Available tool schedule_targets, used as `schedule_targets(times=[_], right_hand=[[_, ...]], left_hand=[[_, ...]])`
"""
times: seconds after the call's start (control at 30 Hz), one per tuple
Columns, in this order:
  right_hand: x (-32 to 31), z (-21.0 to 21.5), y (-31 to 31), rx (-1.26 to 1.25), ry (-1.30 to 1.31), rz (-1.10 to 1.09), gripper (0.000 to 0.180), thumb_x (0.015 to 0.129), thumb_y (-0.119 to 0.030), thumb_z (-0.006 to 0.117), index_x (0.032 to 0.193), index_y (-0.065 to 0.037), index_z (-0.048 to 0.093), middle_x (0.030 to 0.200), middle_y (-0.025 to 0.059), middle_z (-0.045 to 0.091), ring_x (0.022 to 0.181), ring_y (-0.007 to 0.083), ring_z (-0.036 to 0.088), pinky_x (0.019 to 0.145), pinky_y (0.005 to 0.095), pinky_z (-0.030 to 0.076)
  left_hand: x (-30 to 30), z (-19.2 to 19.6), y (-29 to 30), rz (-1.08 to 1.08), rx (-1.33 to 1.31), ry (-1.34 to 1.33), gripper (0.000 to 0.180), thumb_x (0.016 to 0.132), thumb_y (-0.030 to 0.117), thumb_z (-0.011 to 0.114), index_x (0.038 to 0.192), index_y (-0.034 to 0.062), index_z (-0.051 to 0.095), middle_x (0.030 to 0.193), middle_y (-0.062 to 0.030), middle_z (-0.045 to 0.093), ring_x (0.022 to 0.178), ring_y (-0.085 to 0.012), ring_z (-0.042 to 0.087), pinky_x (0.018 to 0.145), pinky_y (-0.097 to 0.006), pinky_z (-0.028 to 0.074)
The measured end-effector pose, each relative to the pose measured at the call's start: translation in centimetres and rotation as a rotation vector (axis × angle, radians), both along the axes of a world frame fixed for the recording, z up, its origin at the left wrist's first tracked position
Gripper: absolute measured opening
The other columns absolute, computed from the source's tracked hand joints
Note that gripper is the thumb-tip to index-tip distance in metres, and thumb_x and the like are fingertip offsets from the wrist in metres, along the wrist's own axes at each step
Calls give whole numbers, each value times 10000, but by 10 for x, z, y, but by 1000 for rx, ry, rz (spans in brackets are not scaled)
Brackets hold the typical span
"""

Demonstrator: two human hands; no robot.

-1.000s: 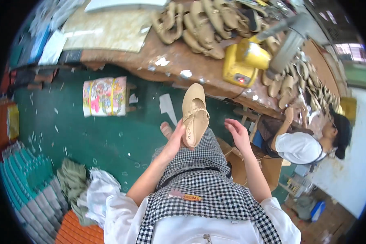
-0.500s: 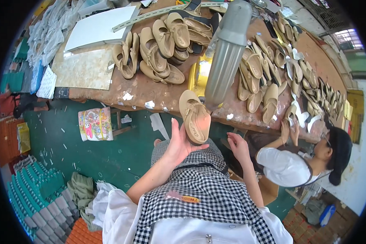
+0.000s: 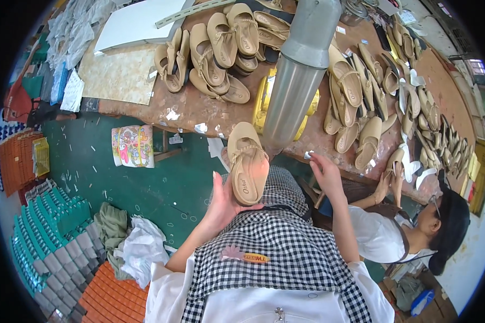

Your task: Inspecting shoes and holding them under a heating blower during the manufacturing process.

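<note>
My left hand holds a tan slip-on sandal by its heel end, fingers beneath the sole and thumb along the side. The sandal's insole faces up, its toe points away from me, and a reddish light spot falls on its right edge. To the right, my right hand is raised close to the table's front edge with loosely bent fingers apart. A small whitish scrap shows by its fingertips, apparently on the table edge. Just beyond the sandal stands a grey metal tube with a yellow machine body.
Tan sandals are heaped on the brown table, with more sandals to its right. A co-worker handles a sandal at the right. A patterned stool cushion and green-grey stacked pieces are at the left.
My left hand has brought the sandal slightly left and closer to me. My right hand has risen toward the table edge. The whole view has shifted a little.
</note>
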State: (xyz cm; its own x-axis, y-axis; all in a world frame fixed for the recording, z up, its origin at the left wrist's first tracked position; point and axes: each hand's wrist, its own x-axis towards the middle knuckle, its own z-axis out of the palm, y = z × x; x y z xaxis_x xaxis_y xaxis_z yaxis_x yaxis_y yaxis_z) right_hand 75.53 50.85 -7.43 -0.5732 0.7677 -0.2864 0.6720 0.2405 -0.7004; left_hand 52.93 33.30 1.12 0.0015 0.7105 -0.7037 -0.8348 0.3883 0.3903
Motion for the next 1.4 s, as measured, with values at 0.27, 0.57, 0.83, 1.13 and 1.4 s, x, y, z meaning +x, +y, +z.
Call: schedule_targets(times=[0.27, 0.57, 0.83, 1.13, 1.4], right_hand=[[-57, 1, -7, -928, 258, -368, 489, 895, -357, 476, 1230, 0, 455, 1017, 77, 632, 1000, 165, 541, 793, 262, 455], [-60, -12, -65, -338, 628, -594, 195, 907, -108, 464, 976, 28, 585, 897, 59, 631, 842, 104, 563, 786, 227, 433], [-26, 8, -61, -658, 903, -972, 314, 940, -214, 409, 1149, -2, 507, 1060, 95, 586, 877, 139, 593, 709, 262, 511], [-44, -24, -79, -613, 423, -751, 416, 953, -322, 347, 1207, -20, 481, 1026, 97, 587, 806, 125, 602, 589, 209, 496], [-31, -16, -95, -536, 547, -854, 408, 948, -313, 357, 1211, -30, 488, 1107, 87, 558, 927, 132, 570, 707, 244, 490]], left_hand=[[-39, -37, -20, -514, -37, 197, 769, 897, 580, 92, 1317, -23, 321, 1273, -140, 452, 1172, -199, 441, 1000, -300, 330], [-86, -81, 16, -310, -1, 322, 477, 941, 369, 338, 1219, -7, 433, 1174, -133, 517, 1033, -211, 545, 760, -343, 525], [-74, -70, 51, -492, 68, 309, 551, 939, 423, 320, 1244, -27, 409, 1007, -158, 583, 798, -209, 636, 643, -304, 556], [-89, -71, 31, -412, -47, 246, 608, 910, 501, 345, 1103, -61, 472, 880, -172, 615, 673, -209, 640, 584, -290, 551], [-76, -66, 25, -486, 70, 255, 494, 944, 386, 334, 1166, -44, 438, 953, -164, 590, 701, -216, 638, 588, -287, 550]])
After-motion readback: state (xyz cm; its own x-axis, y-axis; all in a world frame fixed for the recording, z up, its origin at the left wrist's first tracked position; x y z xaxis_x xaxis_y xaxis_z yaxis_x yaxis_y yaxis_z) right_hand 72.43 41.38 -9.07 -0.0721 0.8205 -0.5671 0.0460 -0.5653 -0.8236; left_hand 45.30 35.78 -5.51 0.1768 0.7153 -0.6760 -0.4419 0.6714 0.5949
